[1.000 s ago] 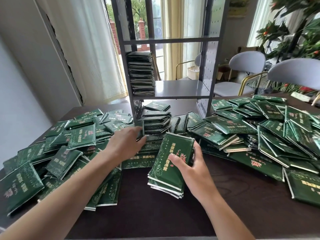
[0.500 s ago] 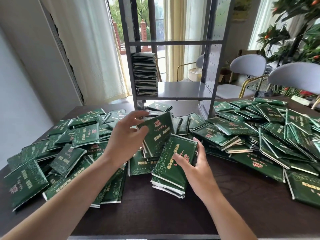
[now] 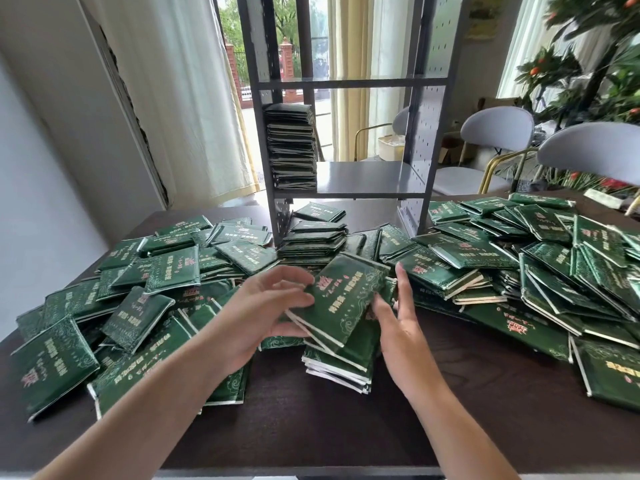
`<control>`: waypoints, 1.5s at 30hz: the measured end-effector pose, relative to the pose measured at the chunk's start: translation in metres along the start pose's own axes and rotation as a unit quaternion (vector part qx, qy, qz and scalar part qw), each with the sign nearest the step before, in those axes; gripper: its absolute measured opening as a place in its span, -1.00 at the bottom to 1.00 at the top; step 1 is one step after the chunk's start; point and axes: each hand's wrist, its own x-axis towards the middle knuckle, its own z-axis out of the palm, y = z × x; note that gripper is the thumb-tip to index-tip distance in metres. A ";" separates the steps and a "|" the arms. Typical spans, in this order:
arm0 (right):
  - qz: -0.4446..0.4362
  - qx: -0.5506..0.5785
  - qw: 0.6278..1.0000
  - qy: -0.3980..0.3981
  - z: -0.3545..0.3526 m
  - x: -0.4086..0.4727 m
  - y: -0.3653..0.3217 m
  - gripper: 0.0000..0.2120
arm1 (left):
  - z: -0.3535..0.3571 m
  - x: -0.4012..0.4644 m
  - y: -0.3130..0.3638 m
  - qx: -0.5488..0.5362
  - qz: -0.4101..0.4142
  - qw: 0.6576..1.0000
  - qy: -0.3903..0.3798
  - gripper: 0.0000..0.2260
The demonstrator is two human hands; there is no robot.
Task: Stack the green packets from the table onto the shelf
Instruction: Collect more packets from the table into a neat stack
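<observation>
- Head view: left hand pinches a green packet onto the small pile on the table.
- Right hand, fingers straight, apparently steadies the pile's side.
- Packets look light, flat, slippery; grip opposite edges.
- Shelf behind.

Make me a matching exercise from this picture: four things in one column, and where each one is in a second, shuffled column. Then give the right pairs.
Things:
1. tall stack of packets
2. small pile of packets
3. left hand
4. grey chair

Places:
A. behind the table, on the right
B. on the left end of the shelf
C. on the table between the two hands
D. at the left edge of the top packet of the small pile

Pairs: 1-B, 2-C, 3-D, 4-A
</observation>
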 end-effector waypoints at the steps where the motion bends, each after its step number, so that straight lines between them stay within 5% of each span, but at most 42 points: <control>1: -0.001 0.002 1.000 0.001 0.001 0.000 0.000 -0.46 | 0.003 -0.001 -0.004 0.065 0.005 0.998 0.008 -0.77; 6: -0.009 0.062 0.998 -0.015 0.001 0.001 0.001 -0.38 | 0.008 -0.003 -0.009 0.237 0.035 0.971 0.031 -0.68; 14: -0.067 0.099 0.992 -0.048 0.001 -0.002 0.000 -0.05 | 0.012 -0.003 -0.012 0.191 0.025 0.981 0.001 -0.70; 21: -0.141 0.145 0.977 -0.061 -0.002 -0.008 0.000 0.00 | 0.015 -0.004 -0.028 0.131 0.090 0.986 -0.042 0.03; 26: -0.159 0.177 0.966 -0.099 -0.001 -0.007 0.008 0.05 | 0.019 -0.009 -0.037 0.134 0.174 0.975 -0.024 -0.05; 33: -0.132 0.159 0.963 -0.174 0.001 -0.009 0.008 0.08 | 0.025 -0.019 -0.057 0.118 0.162 0.978 -0.049 0.10; 36: -0.124 0.159 0.963 -0.181 0.002 -0.008 0.009 0.08 | 0.026 -0.020 -0.062 0.139 0.130 0.981 -0.043 0.01; 45: -0.078 0.173 0.978 -0.089 -0.002 0.002 0.006 0.01 | 0.029 -0.017 -0.035 0.205 0.165 0.965 0.021 -0.69</control>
